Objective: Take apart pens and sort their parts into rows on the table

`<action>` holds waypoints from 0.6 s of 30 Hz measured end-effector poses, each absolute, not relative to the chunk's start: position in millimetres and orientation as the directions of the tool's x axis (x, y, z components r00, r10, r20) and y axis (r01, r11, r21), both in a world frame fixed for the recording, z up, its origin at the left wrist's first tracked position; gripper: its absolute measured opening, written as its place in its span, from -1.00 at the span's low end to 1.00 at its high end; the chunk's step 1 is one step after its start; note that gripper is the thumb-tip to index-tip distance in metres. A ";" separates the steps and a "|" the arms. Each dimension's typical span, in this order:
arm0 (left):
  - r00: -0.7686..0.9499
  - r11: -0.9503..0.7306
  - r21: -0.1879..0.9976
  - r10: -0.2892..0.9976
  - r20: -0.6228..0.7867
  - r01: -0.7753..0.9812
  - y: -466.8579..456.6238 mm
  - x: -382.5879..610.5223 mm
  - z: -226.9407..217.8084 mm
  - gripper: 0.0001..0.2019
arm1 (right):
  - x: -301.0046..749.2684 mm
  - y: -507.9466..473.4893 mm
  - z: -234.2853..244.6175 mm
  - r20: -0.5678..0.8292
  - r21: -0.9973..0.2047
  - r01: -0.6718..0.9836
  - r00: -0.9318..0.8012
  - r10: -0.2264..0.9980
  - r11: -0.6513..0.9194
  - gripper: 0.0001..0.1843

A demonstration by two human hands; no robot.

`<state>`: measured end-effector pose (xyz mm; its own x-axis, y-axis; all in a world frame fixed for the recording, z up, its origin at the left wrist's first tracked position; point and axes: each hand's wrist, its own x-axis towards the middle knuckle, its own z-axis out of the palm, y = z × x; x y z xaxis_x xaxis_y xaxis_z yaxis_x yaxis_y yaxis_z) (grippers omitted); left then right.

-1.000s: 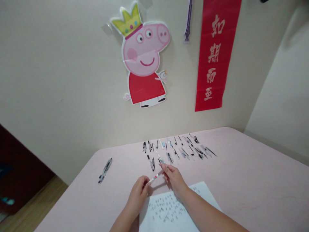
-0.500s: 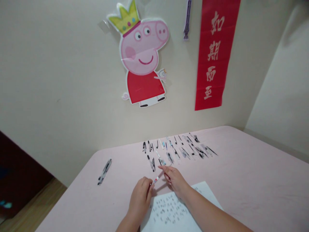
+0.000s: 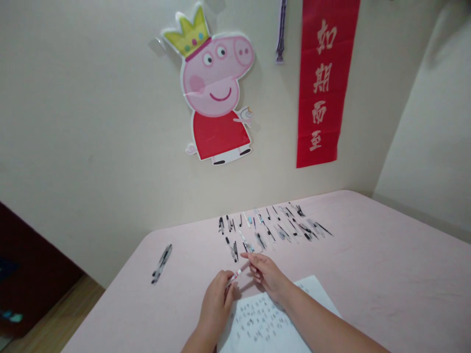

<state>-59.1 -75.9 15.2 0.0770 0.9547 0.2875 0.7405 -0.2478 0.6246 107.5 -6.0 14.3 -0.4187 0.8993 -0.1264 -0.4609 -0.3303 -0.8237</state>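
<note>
Both my hands hold one slim pen point(image 3: 236, 275) with a clear barrel and a red band, just above the pink table point(image 3: 386, 274). My left hand point(image 3: 218, 300) is closed around its lower end. My right hand point(image 3: 265, 272) pinches the upper end between fingertips. A white sheet of paper point(image 3: 268, 323) with handwriting lies under my wrists. Beyond my hands, several pen parts point(image 3: 274, 226) lie in rows on the table.
A black pen point(image 3: 161, 263) lies alone near the table's left edge. The wall behind carries a cartoon pig cut-out point(image 3: 217, 88) and a red banner point(image 3: 324, 83) with gold characters. Dark furniture point(image 3: 25, 264) and wood floor show at lower left.
My hands have drawn closer together along the pen, so less of the barrel shows between them. The camera has shifted slightly.
</note>
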 end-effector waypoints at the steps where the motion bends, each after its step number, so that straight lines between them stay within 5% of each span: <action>1: 0.072 -0.248 0.617 0.952 0.296 0.747 -75.7 -59.4 15.0 -0.81 | 107.4 -6.2 14.7 -0.128 -0.821 -0.463 -0.424 0.897 -0.336 -0.46; 18: 0.124 -0.276 0.600 0.951 0.282 0.751 -72.2 -66.4 12.3 -0.69 | 107.0 -6.6 19.7 -0.138 -0.787 -0.508 -0.409 0.902 -0.351 -0.60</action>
<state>-66.4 -72.2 12.3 0.1244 0.9513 0.2822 0.7507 -0.2762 0.6001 107.0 -6.6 19.7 -0.4093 0.9019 -0.1378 -0.5075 -0.3506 -0.7871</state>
